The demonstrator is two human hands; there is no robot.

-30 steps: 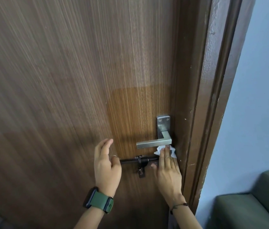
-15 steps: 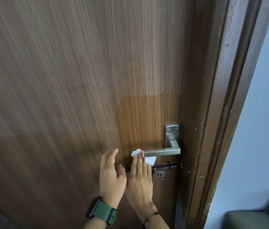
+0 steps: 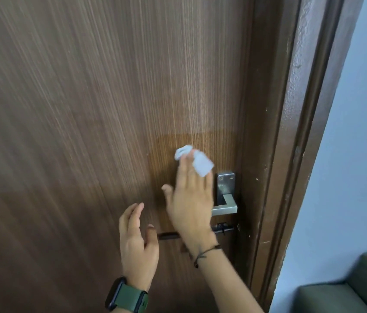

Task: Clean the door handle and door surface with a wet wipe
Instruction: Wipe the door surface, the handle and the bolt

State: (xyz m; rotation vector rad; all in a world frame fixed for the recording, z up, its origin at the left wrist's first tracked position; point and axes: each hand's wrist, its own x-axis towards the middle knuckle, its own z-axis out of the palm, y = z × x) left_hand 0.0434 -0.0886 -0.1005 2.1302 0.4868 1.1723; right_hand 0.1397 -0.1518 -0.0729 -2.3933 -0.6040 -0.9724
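A brown wood-grain door [image 3: 87,109] fills most of the view. Its silver lever handle [image 3: 226,205] sits at the right edge, partly covered by my right hand [image 3: 190,199]. That hand lies flat against the door just left of the handle plate, pressing a crumpled white wet wipe [image 3: 195,160] under its fingertips. A darker damp patch surrounds the wipe. My left hand [image 3: 136,245], with a green watch on the wrist, hovers with fingers apart lower left, near the black slide bolt [image 3: 222,229].
The dark brown door frame [image 3: 291,154] runs down the right side, next to a pale blue wall [image 3: 358,154]. A green cushioned seat [image 3: 347,290] sits at the bottom right corner.
My right hand has moved with the wipe from under the handle's right end, leftward along the lever, then up onto the door surface above it. My left hand has stayed near the bolt.
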